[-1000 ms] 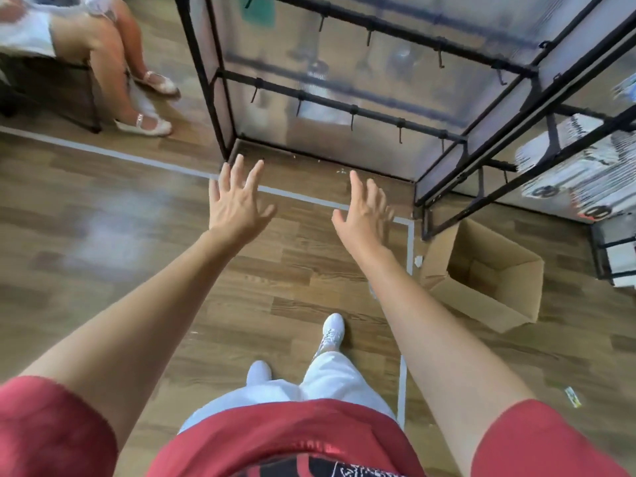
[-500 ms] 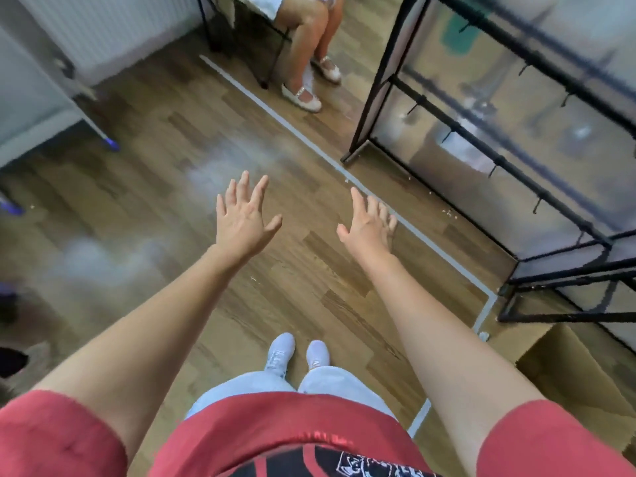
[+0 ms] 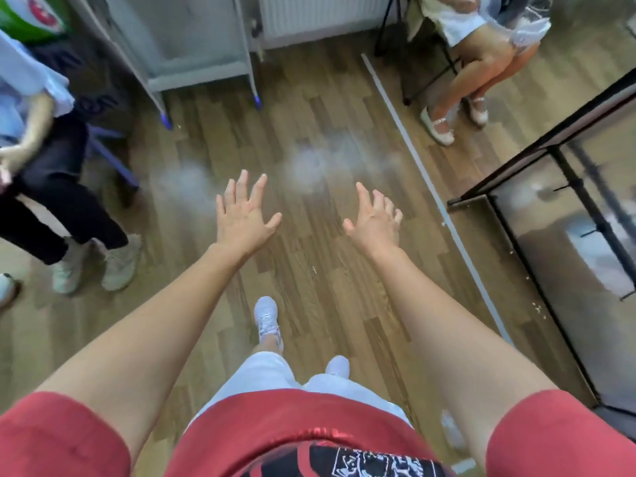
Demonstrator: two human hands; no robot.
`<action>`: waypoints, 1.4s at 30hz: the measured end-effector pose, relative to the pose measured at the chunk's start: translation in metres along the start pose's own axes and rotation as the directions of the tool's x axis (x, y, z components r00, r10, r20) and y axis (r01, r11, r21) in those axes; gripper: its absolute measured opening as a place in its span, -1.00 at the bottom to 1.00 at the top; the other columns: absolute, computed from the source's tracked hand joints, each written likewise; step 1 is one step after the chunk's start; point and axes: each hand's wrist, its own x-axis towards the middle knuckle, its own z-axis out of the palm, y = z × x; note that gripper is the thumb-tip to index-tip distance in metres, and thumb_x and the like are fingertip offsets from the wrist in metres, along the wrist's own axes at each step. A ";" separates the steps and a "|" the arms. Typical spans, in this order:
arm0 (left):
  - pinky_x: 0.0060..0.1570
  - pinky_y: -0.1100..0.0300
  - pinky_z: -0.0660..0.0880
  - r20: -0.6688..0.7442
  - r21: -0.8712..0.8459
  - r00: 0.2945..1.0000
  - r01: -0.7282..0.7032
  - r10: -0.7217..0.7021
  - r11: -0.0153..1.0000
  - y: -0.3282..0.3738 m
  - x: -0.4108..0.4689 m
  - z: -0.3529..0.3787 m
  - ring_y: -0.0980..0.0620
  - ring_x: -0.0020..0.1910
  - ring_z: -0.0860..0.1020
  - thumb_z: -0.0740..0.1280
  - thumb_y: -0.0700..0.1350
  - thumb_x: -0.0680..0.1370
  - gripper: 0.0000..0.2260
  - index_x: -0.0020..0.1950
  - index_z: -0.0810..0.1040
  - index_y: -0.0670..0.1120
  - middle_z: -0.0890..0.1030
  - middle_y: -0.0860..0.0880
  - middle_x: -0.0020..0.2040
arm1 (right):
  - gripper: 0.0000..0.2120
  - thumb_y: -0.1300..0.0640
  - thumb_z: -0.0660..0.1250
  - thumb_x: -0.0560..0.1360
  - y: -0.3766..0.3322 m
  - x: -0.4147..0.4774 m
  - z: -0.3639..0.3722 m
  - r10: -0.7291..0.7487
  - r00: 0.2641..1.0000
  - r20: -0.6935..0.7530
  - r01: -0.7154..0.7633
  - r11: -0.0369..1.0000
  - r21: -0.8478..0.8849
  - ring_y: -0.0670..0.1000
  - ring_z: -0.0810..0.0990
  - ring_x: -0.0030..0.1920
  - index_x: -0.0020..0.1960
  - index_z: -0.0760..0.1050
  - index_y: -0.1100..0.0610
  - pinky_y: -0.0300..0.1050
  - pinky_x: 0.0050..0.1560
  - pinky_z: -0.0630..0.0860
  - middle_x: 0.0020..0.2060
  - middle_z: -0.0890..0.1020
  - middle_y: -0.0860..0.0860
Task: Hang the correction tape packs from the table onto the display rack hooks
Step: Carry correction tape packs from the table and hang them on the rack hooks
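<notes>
While no correction tape packs are showing, we are holding left grip and right grip spread, empty, over the floor near the display rack; we are expecting light, stiff cards, pinched by the top edge

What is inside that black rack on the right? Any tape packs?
Inside the display rack only bare hooks on a black bar show, no packs. Most of the rack lies outside the picture, and its cloudy panel blurs whatever is behind.
</notes>
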 end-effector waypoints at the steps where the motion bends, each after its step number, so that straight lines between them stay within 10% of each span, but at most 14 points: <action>1: 0.49 -0.06 -0.09 -0.006 -0.007 1.000 0.021 -0.021 1.000 -0.013 0.008 -0.005 -0.10 0.55 -0.07 0.21 0.12 0.59 -0.37 0.57 -0.01 0.06 -0.08 -0.08 0.58 | -0.33 0.00 0.19 0.58 -0.015 0.009 0.000 -0.019 1.000 0.004 0.019 1.000 -0.009 0.17 0.11 0.49 0.57 -0.06 0.03 0.14 0.44 0.03 0.50 0.14 0.17; 16: 0.48 -0.08 -0.12 -0.120 -0.091 0.982 0.134 -0.144 0.987 -0.165 0.186 -0.122 -0.12 0.55 -0.11 0.21 0.09 0.60 -0.37 0.57 -0.04 0.05 -0.10 -0.09 0.58 | -0.37 -0.05 0.15 0.61 -0.254 0.175 -0.042 -0.236 0.970 -0.059 0.232 0.970 -0.069 0.17 0.14 0.49 0.56 -0.06 0.02 0.15 0.46 0.07 0.50 0.16 0.14; 42: 0.50 -0.07 -0.12 -0.206 -0.101 0.952 0.208 -0.225 0.973 -0.218 0.623 -0.256 -0.12 0.55 -0.13 0.19 0.10 0.61 -0.37 0.57 -0.06 0.06 -0.12 -0.09 0.58 | -0.38 -0.02 0.16 0.60 -0.460 0.586 -0.174 -0.342 0.934 -0.107 0.335 0.939 -0.072 0.16 0.11 0.50 0.56 -0.03 0.03 0.11 0.44 0.08 0.51 0.13 0.15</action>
